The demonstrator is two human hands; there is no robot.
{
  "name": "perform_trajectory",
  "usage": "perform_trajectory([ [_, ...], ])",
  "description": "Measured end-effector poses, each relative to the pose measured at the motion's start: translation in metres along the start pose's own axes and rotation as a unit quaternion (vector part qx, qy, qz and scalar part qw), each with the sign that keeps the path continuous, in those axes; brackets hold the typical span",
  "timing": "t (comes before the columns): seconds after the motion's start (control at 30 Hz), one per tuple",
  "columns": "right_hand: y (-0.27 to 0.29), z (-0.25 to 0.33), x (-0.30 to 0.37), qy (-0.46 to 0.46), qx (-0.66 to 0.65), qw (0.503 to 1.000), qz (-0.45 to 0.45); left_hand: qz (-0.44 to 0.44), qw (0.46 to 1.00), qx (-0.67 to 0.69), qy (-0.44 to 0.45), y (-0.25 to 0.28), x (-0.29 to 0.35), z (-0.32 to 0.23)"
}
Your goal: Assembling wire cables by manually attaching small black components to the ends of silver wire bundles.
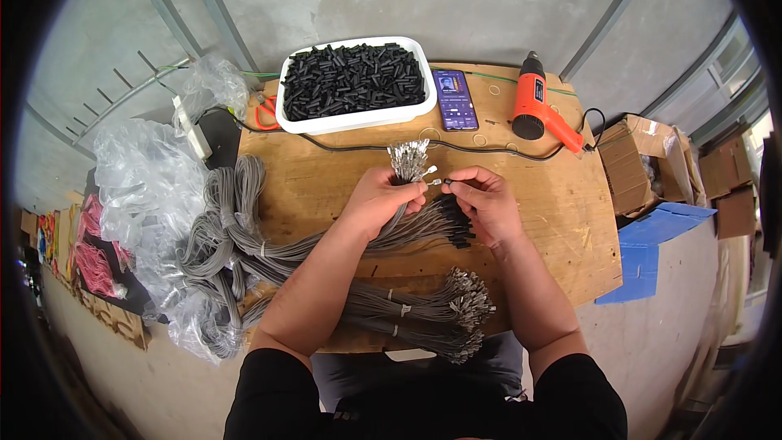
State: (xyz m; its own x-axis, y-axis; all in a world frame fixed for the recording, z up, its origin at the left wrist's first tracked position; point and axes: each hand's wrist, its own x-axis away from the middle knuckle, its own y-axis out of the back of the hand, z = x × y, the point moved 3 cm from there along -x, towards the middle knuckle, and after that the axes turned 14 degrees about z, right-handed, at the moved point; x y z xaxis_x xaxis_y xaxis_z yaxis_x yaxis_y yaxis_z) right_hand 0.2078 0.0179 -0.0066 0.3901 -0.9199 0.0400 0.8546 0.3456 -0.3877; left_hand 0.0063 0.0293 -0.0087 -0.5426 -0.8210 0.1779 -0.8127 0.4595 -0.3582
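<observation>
The left hand [384, 197] has its fingers wrapped around a bunch of gray wires [406, 165] over the middle of the table [562, 228]. The right hand [489, 202] pinches a little black tube [446, 185] in its fingers, right by one shiny wire end [435, 182]. More tied wires [383, 303] lie along the near edge. A white tub [358, 123] of black bits [354, 77] sits at the far edge, and a red heat gun [533, 98] near the far right corner.

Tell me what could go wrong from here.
The small black sleeve pinched in the right hand might slip free. The wires bunched in the left hand could splay apart if the grip loosens. The black cord lying across the table just beyond both hands could snag.
</observation>
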Motion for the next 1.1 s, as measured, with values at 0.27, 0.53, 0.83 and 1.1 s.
perform_trajectory([
  [0.27,-0.0062,-0.0001,0.0022,0.006,0.029,0.999,-0.017,0.0,1.0,-0.014,-0.017,-0.003,0.0007,-0.0007],
  [0.53,-0.0088,0.0002,0.0036,0.046,0.074,0.995,-0.045,0.027,0.999,-0.04,-0.025,-0.0021,-0.0006,0.0021],
  [0.83,-0.0088,0.0003,0.0033,0.04,0.075,0.996,-0.039,0.021,0.998,-0.05,-0.009,-0.0025,0.0001,0.0029],
  [1.1,-0.0071,0.0012,0.0032,0.024,0.06,0.997,-0.041,0.047,0.998,-0.032,-0.007,0.0015,-0.0026,0.0062],
])
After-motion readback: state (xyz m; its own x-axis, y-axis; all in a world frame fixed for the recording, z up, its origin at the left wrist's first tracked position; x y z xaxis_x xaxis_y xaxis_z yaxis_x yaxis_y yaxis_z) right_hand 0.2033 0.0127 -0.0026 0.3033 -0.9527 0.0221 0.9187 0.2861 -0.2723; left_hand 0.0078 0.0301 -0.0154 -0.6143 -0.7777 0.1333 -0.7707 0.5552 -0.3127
